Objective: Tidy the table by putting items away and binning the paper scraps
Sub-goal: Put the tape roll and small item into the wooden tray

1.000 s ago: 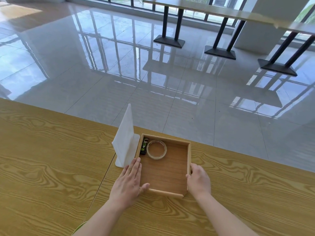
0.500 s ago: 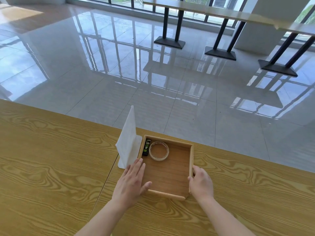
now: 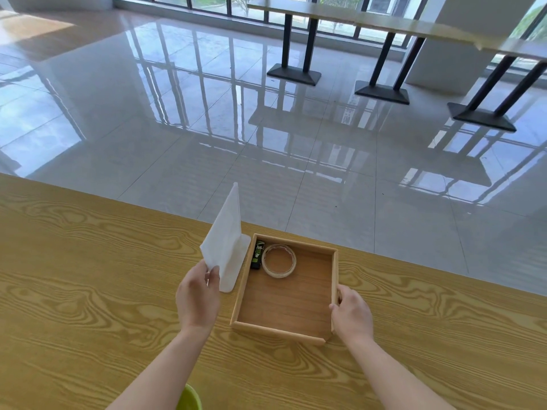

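A shallow wooden tray (image 3: 335, 279) sits on the wooden table near its far edge. Inside it, at the far left corner, lie a clear tape roll (image 3: 278, 264) and a small black-and-green tube (image 3: 257, 255). Just left of the tray stands a white L-shaped stand (image 3: 228, 247), upright plate on a flat base. My left hand (image 3: 199, 300) pinches the near lower corner of the upright plate. My right hand (image 3: 352, 313) grips the tray's right wall near the front corner.
The wooden table (image 3: 88, 291) stretches wide to the left and right. Its far edge drops to a glossy tiled floor. A green object (image 3: 191, 398) peeks in at the bottom edge. Black-legged tables (image 3: 381, 87) stand far across the room.
My left hand has left the tray's left wall and moved up to the white stand, closing on its corner. My right hand stays on the tray's right side.
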